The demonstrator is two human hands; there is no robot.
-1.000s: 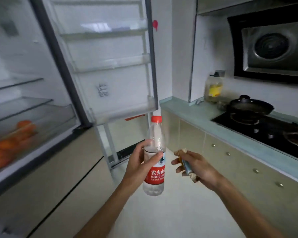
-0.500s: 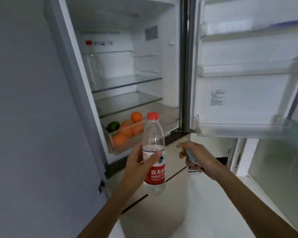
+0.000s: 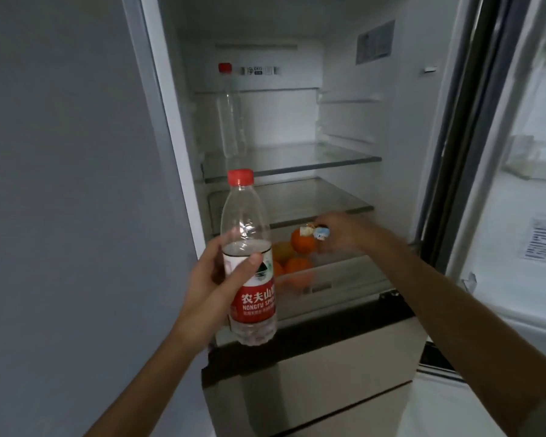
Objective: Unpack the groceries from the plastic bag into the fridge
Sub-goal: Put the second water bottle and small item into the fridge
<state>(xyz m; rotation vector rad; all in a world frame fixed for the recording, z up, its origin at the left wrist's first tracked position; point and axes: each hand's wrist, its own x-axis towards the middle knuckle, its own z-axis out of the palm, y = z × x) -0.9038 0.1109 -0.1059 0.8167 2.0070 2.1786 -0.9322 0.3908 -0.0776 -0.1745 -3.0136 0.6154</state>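
Note:
My left hand (image 3: 213,288) grips a clear water bottle (image 3: 248,263) with a red cap and red label, held upright in front of the open fridge (image 3: 338,89). My right hand (image 3: 341,233) reaches into the fridge above the clear crisper drawer (image 3: 344,279) and is closed on a small wrapped snack packet (image 3: 317,231), blue and white. Several oranges (image 3: 301,244) and a greenish fruit lie in the drawer. A second clear bottle (image 3: 230,121) with a red cap stands at the back left of the upper glass shelf (image 3: 297,159).
The right fridge door (image 3: 524,216) stands open with white door bins. A grey wall panel (image 3: 60,184) fills the left. Below the compartment are beige drawer fronts (image 3: 312,373). A second glass shelf (image 3: 297,200) sits just above the crisper.
The view has swung left from the stove side and closed in on the fridge. My right hand has moved forward into the fridge over the oranges. The bottle stays in my left hand.

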